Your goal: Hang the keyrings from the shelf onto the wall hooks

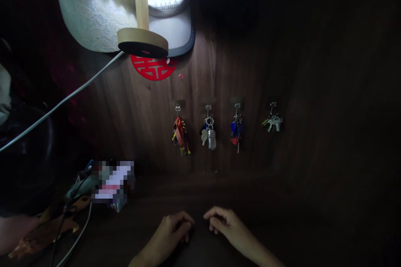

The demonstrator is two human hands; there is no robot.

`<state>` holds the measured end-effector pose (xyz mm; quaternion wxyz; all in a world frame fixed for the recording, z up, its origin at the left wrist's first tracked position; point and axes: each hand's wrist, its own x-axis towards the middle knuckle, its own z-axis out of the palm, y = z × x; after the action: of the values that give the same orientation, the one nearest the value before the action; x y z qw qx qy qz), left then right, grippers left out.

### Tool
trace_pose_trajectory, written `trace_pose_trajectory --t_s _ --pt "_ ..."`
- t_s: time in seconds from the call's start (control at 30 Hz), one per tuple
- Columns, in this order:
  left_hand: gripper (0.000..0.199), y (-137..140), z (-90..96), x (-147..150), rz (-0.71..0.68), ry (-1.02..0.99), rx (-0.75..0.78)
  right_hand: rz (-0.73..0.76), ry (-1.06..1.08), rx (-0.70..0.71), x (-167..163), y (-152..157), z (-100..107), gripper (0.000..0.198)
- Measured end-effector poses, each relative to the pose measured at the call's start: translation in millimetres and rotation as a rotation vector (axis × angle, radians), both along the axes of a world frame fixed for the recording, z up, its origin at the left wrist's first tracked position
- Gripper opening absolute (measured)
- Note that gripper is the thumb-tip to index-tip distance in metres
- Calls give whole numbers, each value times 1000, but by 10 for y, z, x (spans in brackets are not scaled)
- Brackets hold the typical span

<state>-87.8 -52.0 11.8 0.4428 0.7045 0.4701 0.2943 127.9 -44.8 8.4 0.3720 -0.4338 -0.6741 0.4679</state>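
Note:
Low in the view, my left hand (171, 230) hovers over or rests on the dark wooden surface, its fingers loosely bent and nothing in them. Facing it across a small gap is my right hand (226, 224), fingers also relaxed and apart, holding nothing. Beyond both hands, keys hang from hooks on the wooden panel: a bunch with a red and yellow cord (179, 132), a bunch with a silver fob (211, 137), a bunch with blue key heads (237, 128), and a small bunch with a pale gun-shaped charm (275, 123). Neither hand touches them.
A lit lamp with a wooden stem (142, 4) juts in at the top, before hanging caps (94, 21). A white cable (62, 101) runs left. A red paper cutout (153, 69) is on the panel. A blurred-out box (112, 183) and clutter lie at left.

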Motion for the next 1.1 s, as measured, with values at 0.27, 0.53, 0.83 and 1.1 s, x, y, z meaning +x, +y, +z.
trace_pose_trajectory --t_s 0.27,0.53,0.83,1.1 --pt "40 -275 327 5 -149 -374 -256 77 497 -183 -13 -157 249 30" --pt "46 -360 663 -75 -188 -1106 -65 279 1051 -92 -6 -263 774 47" --pt "57 -328 732 -141 -69 -1258 -55 246 1065 -134 39 -220 897 71" --pt "58 -295 766 -177 -65 -1236 -76 258 1016 -111 37 -192 896 69"
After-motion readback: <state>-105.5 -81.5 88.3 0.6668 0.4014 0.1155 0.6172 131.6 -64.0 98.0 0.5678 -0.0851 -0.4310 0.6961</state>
